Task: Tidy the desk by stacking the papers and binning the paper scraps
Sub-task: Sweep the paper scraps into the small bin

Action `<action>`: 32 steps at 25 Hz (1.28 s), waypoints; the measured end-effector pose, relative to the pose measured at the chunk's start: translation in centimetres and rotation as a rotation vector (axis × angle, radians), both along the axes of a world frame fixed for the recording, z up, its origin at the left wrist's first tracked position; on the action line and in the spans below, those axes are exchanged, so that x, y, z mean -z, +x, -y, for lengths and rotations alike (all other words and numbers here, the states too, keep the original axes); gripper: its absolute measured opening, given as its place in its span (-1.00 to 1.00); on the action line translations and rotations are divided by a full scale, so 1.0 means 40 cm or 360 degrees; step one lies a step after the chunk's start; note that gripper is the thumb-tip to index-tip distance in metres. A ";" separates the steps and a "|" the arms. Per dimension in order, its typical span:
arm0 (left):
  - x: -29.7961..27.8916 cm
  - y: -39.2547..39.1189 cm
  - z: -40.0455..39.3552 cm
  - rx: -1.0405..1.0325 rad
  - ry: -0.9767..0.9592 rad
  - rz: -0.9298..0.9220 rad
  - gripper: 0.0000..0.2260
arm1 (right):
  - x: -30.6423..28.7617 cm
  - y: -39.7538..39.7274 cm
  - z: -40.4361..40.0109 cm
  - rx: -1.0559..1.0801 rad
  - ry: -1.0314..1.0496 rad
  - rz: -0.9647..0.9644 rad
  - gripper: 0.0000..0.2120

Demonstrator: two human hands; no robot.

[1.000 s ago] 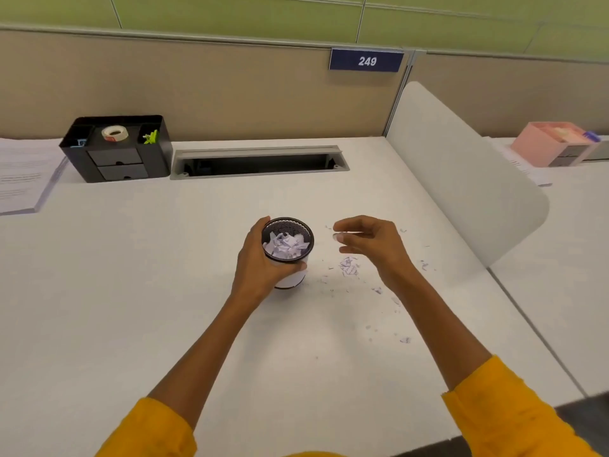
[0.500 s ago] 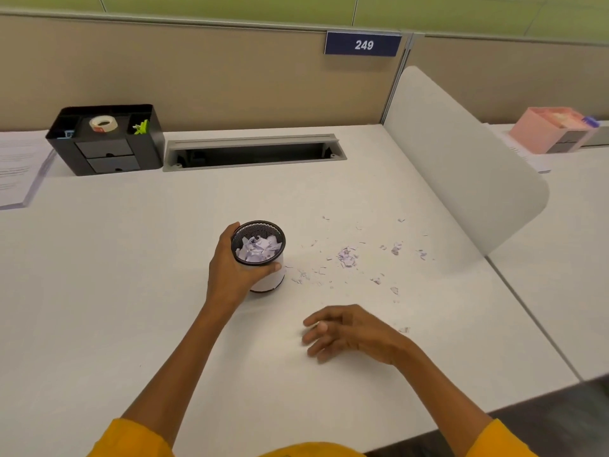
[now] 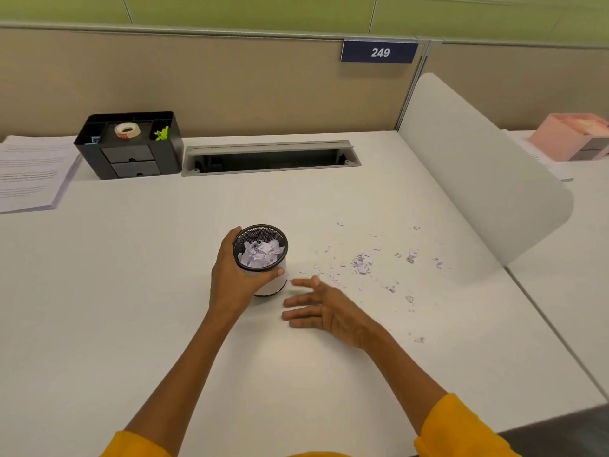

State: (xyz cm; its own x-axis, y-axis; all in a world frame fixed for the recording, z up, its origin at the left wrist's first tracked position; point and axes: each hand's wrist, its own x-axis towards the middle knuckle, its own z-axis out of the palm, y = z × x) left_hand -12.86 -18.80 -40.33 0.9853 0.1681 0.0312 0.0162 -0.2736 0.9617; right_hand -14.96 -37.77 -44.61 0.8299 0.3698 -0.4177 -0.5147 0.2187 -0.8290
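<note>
White laminate makes up the one broad desk (image 3: 131, 308), smooth and matte, with one grey rectangular cable slot (image 3: 270, 157) sunk near its back edge. One rounded white divider panel (image 3: 478, 179) stands along its right side. At the far left lies one squared stack of printed papers (image 3: 29, 171). Beside it sits one black plastic organiser (image 3: 131, 150), boxy with two small drawers, carrying one roll of tape (image 3: 127, 130) and one green clip (image 3: 162, 133) on top. One pink box (image 3: 570, 138) rests on the neighbouring desk.

Two hands are in view. The left hand (image 3: 232, 278) is wrapped round the single bin (image 3: 262, 258), a small upright cylinder with a black mesh rim and white wall, standing mid-desk and holding crumpled pale paper. The right hand (image 3: 324, 306) lies just right of the bin with fingers (image 3: 304, 282) straight and spread, holding nothing, low over the desk; contact cannot be told.

Paper scraps (image 3: 362, 263), dozens of tiny torn flecks too many to count, are scattered over the desk right of the bin.
</note>
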 end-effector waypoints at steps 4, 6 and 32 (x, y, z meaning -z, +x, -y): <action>-0.006 0.000 -0.012 0.0003 0.0009 0.0015 -0.16 | 0.010 0.046 -0.041 0.0102 0.0032 -0.0017 -0.31; -0.005 -0.002 -0.013 0.0019 0.0001 0.0001 -0.16 | 0.000 0.084 -0.035 0.0315 0.0031 -0.0004 -0.21; 0.027 -0.039 0.138 0.0367 -0.0055 -0.0050 -0.13 | -0.093 -0.060 0.339 0.0582 -0.0993 0.0248 -0.62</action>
